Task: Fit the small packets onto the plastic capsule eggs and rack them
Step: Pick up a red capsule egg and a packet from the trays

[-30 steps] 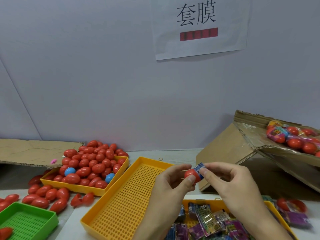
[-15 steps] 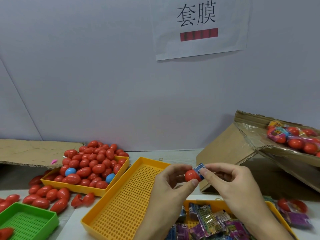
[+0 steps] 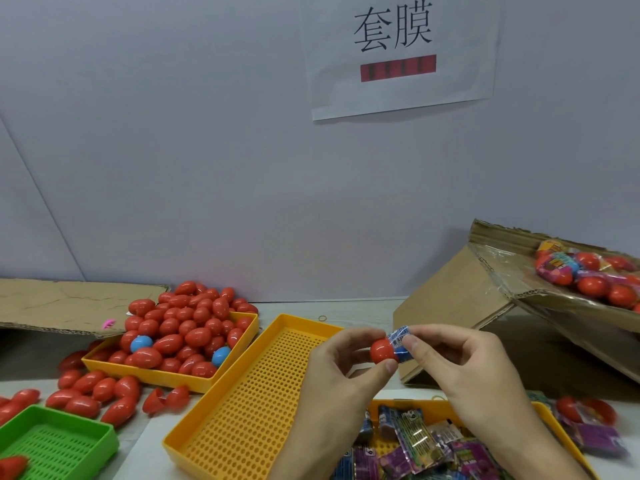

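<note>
A red capsule egg (image 3: 381,350) is pinched between the thumb and fingers of my left hand (image 3: 341,379), held above the tabletop. Over the egg's right end sits a small blue packet (image 3: 400,342), which my right hand (image 3: 460,368) pinches with thumb and forefinger. Below the hands stands a long yellow perforated tray (image 3: 249,403) with nothing in it. A second yellow tray (image 3: 561,441) at the bottom right holds several small packets (image 3: 415,441). At the left a yellow tray (image 3: 173,377) is heaped with red eggs (image 3: 187,327) and two blue ones.
Loose red eggs (image 3: 93,393) lie in front of the heaped tray. A green tray (image 3: 59,441) sits at the bottom left. A tilted cardboard box (image 3: 460,306) at the right carries wrapped eggs (image 3: 588,275). Flat cardboard (image 3: 62,303) lies at the far left.
The blue packet has slid a little further over the red egg's right end. Both hands stay in nearly the same place.
</note>
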{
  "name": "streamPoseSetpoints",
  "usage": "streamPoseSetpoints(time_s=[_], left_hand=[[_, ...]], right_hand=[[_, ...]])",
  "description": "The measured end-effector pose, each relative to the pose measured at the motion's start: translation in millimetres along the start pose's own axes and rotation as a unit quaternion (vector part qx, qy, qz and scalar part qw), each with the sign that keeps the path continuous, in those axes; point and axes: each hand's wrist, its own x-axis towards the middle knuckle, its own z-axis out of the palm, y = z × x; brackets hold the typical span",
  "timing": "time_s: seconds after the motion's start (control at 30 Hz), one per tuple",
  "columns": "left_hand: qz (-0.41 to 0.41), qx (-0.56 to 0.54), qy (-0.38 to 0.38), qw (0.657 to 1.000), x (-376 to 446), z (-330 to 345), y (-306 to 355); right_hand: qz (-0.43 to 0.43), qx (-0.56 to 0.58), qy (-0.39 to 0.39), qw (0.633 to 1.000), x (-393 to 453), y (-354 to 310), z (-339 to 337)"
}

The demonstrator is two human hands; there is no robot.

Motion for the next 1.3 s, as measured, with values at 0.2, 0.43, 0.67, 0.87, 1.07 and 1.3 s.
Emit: streamPoseSetpoints(time_s=[0.2,0.43,0.67,0.87,1.07,1.3], left_hand=[[-0.019,0.003,0.004,1.0,-0.6,-0.6,0.0],[-0.029,0.007,-0.007,1.0,-1.4,-0.8,0.2],[-0.022,0.005,-0.011,1.0,-1.3,-0.6,0.7],[-0.024,0.002,-0.004,1.0,-0.9,-0.6,0.0],[-0.021,0.01,0.003,1.0,0.0,-0.3,-0.2],[-0.025,0.008,0.004,1.0,-0.6,-0.7,0.1]], right_hand=[[-0.004,-0.011,-0.005,1.0,0.8,3.2,-1.3],[-0.001,-0.018,-0.013,1.0,1.4,4.1,-2.4],[-0.009,-0.041,-0.026,0.999,0.7,2.9,-3.6],[-0.008,-0.042,-0.029,0.999,1.9,4.1,-2.4],[-0.003,-0.024,-0.027,0.999,1.7,4.9,-3.2],[0.0,-0.004,-0.033,0.999,1.1,2.3,-3.2]])
